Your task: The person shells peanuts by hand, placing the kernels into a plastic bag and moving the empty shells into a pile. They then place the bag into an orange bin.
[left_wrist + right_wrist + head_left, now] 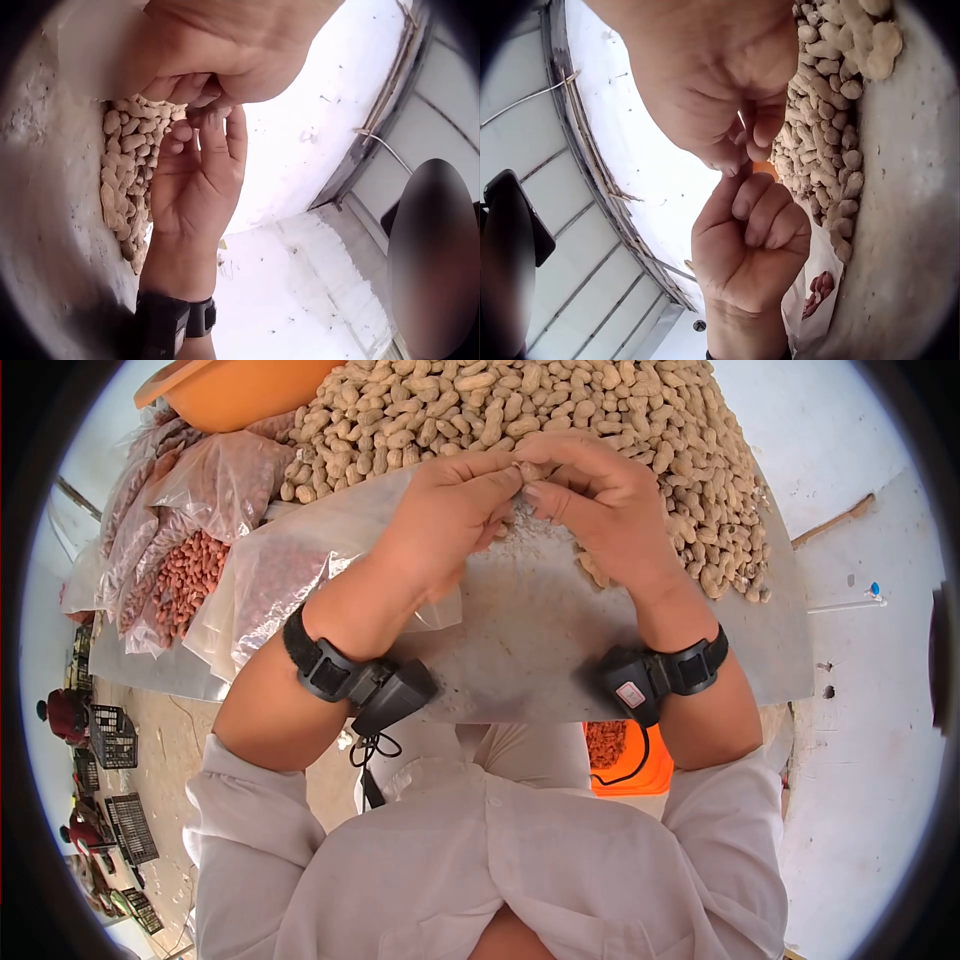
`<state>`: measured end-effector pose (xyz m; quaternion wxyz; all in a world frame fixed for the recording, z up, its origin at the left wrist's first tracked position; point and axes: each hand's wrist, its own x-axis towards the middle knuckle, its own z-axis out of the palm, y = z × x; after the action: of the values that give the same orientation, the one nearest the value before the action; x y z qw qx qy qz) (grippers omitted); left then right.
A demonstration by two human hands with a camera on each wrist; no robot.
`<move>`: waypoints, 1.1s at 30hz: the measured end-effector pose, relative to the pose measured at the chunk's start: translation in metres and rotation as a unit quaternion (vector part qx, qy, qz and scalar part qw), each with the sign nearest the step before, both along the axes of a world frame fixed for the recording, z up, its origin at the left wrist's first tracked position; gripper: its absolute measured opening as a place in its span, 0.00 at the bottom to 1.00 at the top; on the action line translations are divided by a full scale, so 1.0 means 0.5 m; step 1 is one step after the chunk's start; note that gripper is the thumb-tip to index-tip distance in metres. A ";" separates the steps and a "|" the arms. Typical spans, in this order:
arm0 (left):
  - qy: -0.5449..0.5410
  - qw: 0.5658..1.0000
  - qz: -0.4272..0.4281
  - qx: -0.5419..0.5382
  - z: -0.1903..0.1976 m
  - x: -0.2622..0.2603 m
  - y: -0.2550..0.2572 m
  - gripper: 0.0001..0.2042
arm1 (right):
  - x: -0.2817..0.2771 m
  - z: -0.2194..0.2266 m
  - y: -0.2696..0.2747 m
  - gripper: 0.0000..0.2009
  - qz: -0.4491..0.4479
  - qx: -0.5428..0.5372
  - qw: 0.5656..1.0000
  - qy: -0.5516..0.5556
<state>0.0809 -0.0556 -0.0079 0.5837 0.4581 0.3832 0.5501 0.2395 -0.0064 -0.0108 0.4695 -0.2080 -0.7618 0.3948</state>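
Both hands meet above the table, at the near edge of a large heap of unshelled peanuts. Between the fingertips is a peanut, pinched from the left side by the left hand and from the right by the right hand. The left hand's other fingers are curled toward its palm. In the left wrist view the right hand has its fingertips against those of the left; in the right wrist view the left hand shows curled fingers, and the peanut is mostly hidden.
Clear plastic bags of red kernels lie at the left, one spilling kernels. An orange basin stands behind them. Below the metal table is an orange container with reddish contents. Black crates stand on the floor at left.
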 end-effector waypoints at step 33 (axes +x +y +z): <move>-0.106 0.992 0.050 0.048 -0.011 -0.040 0.031 0.10 | -0.003 -0.029 0.024 0.08 -0.085 0.086 0.946 -0.300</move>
<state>0.0609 -0.0402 -0.0135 0.5701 0.4050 0.3146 0.6418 0.2382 0.0058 -0.0252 0.2673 -0.3394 -0.8780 0.2062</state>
